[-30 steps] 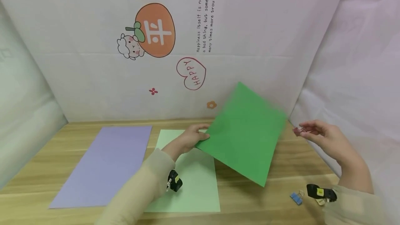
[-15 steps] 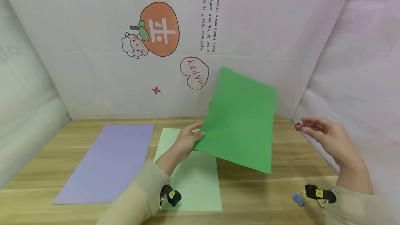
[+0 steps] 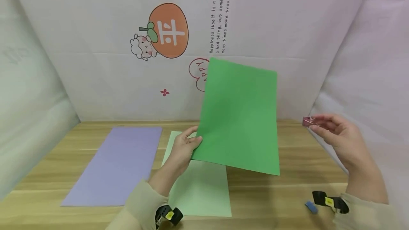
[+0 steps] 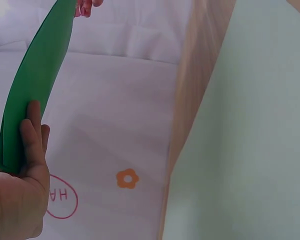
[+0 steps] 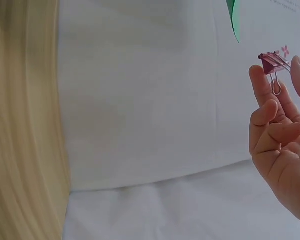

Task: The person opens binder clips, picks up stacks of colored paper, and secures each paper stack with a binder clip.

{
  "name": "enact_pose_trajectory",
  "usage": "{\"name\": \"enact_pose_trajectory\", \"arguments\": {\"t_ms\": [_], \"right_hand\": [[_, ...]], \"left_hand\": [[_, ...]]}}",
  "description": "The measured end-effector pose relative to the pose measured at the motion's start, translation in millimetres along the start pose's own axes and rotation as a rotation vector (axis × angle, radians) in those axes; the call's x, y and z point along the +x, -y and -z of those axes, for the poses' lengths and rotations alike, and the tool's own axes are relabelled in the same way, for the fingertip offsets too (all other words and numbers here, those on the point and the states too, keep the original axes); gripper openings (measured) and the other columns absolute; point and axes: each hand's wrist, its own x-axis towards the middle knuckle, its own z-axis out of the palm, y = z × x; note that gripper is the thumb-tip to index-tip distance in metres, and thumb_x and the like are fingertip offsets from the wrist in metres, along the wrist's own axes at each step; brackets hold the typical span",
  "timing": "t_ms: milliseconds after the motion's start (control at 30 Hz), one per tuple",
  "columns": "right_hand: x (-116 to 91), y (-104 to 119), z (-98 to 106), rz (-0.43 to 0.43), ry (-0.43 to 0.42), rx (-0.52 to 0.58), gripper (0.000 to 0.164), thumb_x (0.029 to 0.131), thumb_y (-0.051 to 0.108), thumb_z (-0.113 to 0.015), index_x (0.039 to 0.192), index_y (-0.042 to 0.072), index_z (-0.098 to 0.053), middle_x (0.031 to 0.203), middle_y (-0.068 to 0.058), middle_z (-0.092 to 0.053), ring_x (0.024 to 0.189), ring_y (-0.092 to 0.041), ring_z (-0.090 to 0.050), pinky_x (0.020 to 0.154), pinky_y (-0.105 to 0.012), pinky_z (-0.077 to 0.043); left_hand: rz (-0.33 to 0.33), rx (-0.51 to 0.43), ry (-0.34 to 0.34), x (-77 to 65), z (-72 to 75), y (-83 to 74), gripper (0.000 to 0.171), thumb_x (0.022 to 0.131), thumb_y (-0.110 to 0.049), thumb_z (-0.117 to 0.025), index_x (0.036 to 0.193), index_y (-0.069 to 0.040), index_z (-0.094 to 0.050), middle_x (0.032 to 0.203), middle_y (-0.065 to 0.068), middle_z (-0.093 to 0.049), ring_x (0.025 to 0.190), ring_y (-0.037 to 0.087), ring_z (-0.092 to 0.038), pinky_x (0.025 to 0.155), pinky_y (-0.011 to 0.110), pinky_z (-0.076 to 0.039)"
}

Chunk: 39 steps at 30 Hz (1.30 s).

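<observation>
My left hand [image 3: 180, 150] grips a green paper sheet [image 3: 239, 118] by its lower left edge, thumb on the near face and fingers behind. The sheet stands nearly upright above the table; in the left wrist view the green paper [image 4: 40, 70] looks slightly bowed. Off to the right, my right hand [image 3: 345, 141] pinches a small pink binder clip [image 3: 307, 121] between thumb and fingers. In the right wrist view, the wire handles of the binder clip [image 5: 273, 63] lie between the fingertips, and its mouth points away from the hand, apart from the green sheet.
A pale green sheet [image 3: 201, 191] lies on the wooden table [image 3: 255, 194], partly behind my left hand. To its left lies a purple sheet [image 3: 118, 166]. A blue binder clip [image 3: 311, 207] sits near my right wrist. A printed white cloth [image 3: 105, 81] hangs behind.
My left hand has raised the green sheet and turned it from slanted to nearly upright, shifting it left. My right hand has risen slightly with the pink binder clip.
</observation>
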Motion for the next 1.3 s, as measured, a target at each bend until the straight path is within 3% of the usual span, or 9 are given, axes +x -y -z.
{"name": "enact_pose_trajectory", "arguments": {"t_ms": [167, 300, 467, 567, 833, 1133, 1300], "right_hand": [[2.5, 12.5, -7.8, 0.057, 0.043, 0.334, 0.03, 0.095, -0.004, -0.061, 0.121, 0.009, -0.067, 0.102, 0.009, -0.073, 0.094, 0.003, -0.067, 0.079, -0.006, -0.05], [7.2, 24.5, -22.1, 0.133, 0.121, 0.533, 0.033, 0.094, -0.014, -0.054, 0.118, 0.003, -0.068, 0.102, 0.001, -0.075, 0.091, -0.004, -0.07, 0.071, -0.011, -0.053], [11.3, 39.3, -43.0, 0.132, 0.225, 0.728, 0.035, 0.095, -0.018, -0.047, 0.119, -0.002, -0.067, 0.105, -0.005, -0.075, 0.095, -0.01, -0.071, 0.075, -0.015, -0.056], [12.1, 47.5, -55.4, 0.123, 0.273, 0.818, 0.036, 0.096, -0.018, -0.045, 0.12, -0.003, -0.067, 0.107, -0.008, -0.075, 0.097, -0.013, -0.072, 0.08, -0.018, -0.057], [9.9, 66.0, -82.1, 0.063, 0.29, 1.0, 0.031, 0.1, -0.012, -0.042, 0.116, -0.003, -0.067, 0.105, -0.009, -0.075, 0.089, -0.013, -0.07, 0.072, -0.017, -0.054], [12.3, 76.3, -97.1, -0.062, 0.399, 1.24, 0.03, 0.105, 0.0, -0.039, 0.116, -0.006, -0.066, 0.11, -0.015, -0.073, 0.099, -0.022, -0.071, 0.076, -0.021, -0.057], [11.9, 75.1, -100.5, -0.089, 0.389, 1.237, 0.028, 0.105, 0.004, -0.041, 0.112, -0.005, -0.067, 0.108, -0.014, -0.073, 0.1, -0.023, -0.071, 0.078, -0.022, -0.058]], "left_hand": [[-0.057, -0.025, -0.03, -10.9, 5.1, -9.9, 0.038, 0.101, -0.001, -0.051, 0.139, -0.007, -0.053, 0.095, 0.007, -0.075, 0.075, 0.013, -0.072, 0.068, 0.031, -0.061], [-0.086, -0.02, -0.068, -19.8, 10.6, -17.5, 0.04, 0.102, -0.001, -0.051, 0.141, -0.009, -0.051, 0.09, 0.001, -0.073, 0.078, 0.011, -0.071, 0.069, 0.028, -0.06], [-0.123, -0.002, -0.116, -31.3, 18.9, -24.6, 0.044, 0.101, -0.001, -0.052, 0.145, -0.005, -0.045, 0.088, -0.003, -0.071, 0.08, 0.008, -0.07, 0.073, 0.024, -0.059], [-0.149, -0.01, -0.13, -37.7, 24.6, -28.6, 0.043, 0.101, 0.0, -0.051, 0.143, -0.002, -0.046, 0.087, -0.006, -0.071, 0.079, 0.006, -0.07, 0.073, 0.023, -0.059], [-0.205, -0.029, -0.153, -45.4, 32.0, -38.5, 0.04, 0.102, 0.001, -0.05, 0.142, -0.003, -0.048, 0.092, -0.008, -0.074, 0.083, 0.007, -0.072, 0.076, 0.025, -0.06], [-0.232, -0.024, -0.2, -51.5, 35.7, -45.9, 0.035, 0.102, 0.0, -0.05, 0.136, -0.005, -0.052, 0.089, -0.01, -0.075, 0.082, 0.008, -0.073, 0.077, 0.028, -0.061], [-0.256, -0.017, -0.196, -52.9, 35.4, -46.5, 0.037, 0.102, 0.001, -0.049, 0.138, -0.003, -0.05, 0.092, -0.01, -0.075, 0.086, 0.006, -0.071, 0.08, 0.024, -0.059]]}}
